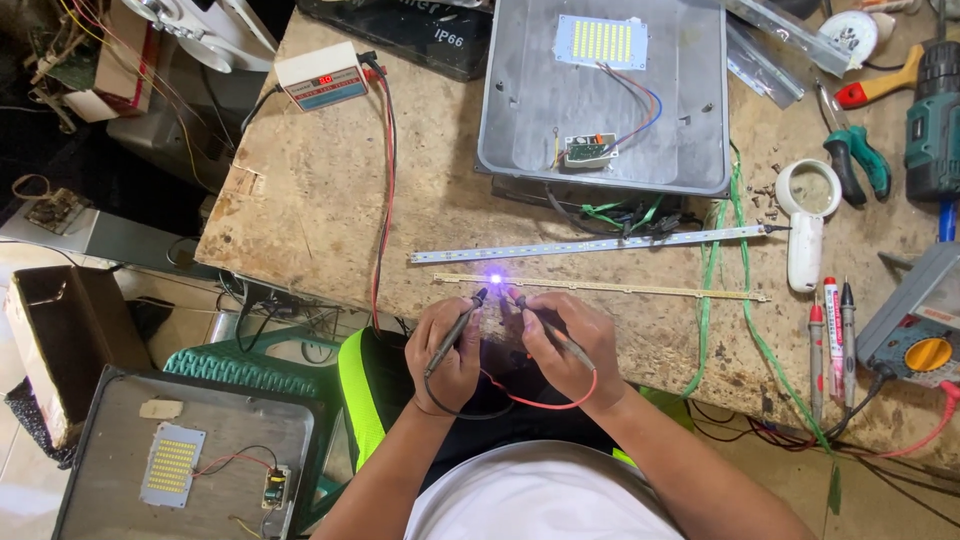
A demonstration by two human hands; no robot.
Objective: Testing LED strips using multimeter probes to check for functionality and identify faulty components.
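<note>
The person sits at a worn wooden bench [330, 210] and holds a test probe in each hand. The left hand [447, 352] is closed around a dark probe [455, 335], fingers wrapped along its shaft like a pen, its tip angled up to the near LED strip [600, 287]. The right hand [565, 345] grips a second probe [545, 325] the same way, with a red lead [545, 403] looping from it under the wrist. Both tips meet the strip close together at its left end, where one diode glows bright violet-white [495, 279].

The near strip is long, thin and pale, lying flat along the bench edge; a second, silvery strip [590, 244] lies parallel just beyond it. Such a strip looks light and somewhat flexible, likely to bow or twist if lifted by one end, so it seems best taken by its long edges, away from the diodes. The probes look light and stiff, gripped at their insulated shafts.

Beyond the strips sits a grey metal lamp housing [700, 150] with an LED panel inside. To the right lie a white magnifier [805, 220], pens and a multimeter [915, 335]. A small power supply box [322, 76] stands far left.
</note>
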